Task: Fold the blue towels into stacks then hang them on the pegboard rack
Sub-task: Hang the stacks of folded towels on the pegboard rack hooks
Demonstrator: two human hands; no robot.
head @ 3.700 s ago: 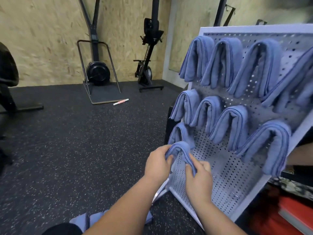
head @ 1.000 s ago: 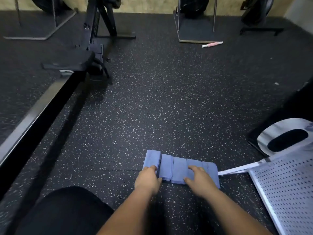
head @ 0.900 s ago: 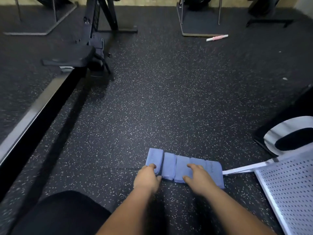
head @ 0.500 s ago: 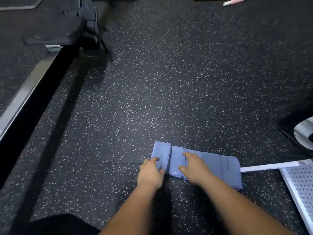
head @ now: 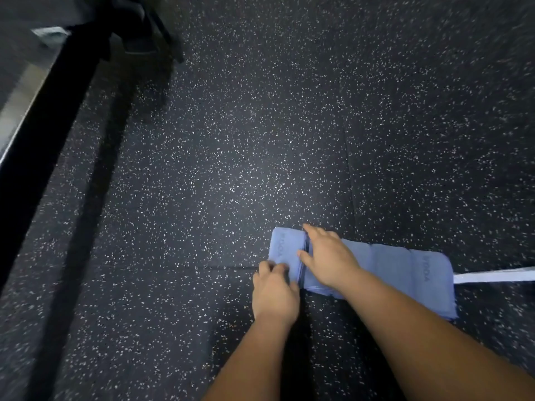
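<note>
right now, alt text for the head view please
A row of folded blue towels lies on speckled black floor; the left hand grips the leftmost towel by its near edge, the right hand presses flat on the next one.

Soft matt cloth towels (head: pixel 390 264); speckled matt rubbery floor (head: pixel 231 140); glossy metal rail (head: pixel 17 108).
</note>
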